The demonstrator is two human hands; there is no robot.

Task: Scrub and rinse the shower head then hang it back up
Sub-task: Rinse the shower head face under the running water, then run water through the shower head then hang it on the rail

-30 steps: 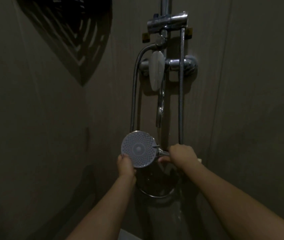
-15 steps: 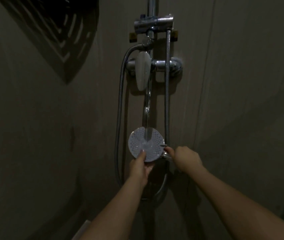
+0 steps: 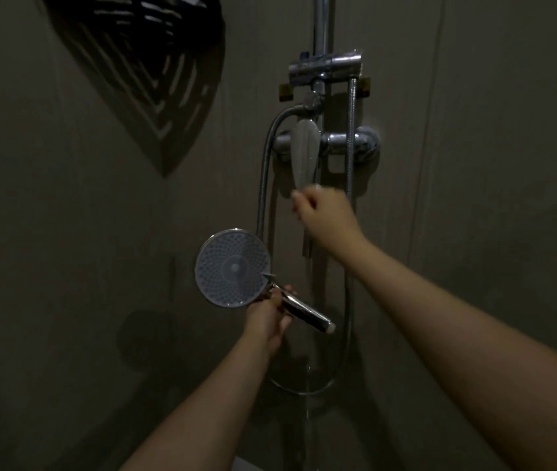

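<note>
While your left hand (image 3: 267, 319) gripped the shower head (image 3: 232, 267) by its handle, low and off its holder, your right hand (image 3: 324, 212) reached the mixer lever (image 3: 305, 151) — fingers curled, though blur hid whether they actually gripped it. Rinsing seemed in hand; hanging it back up remained.

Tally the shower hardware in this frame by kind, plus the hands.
Shower head: 1
Hoses: 2, one left of the rail, one right
Mixer lever: 1
Rail: 1
Rail bracket: 1
Hands: 2, left hand on the shower head's handle, right hand just below the lever
Total: 8
</note>
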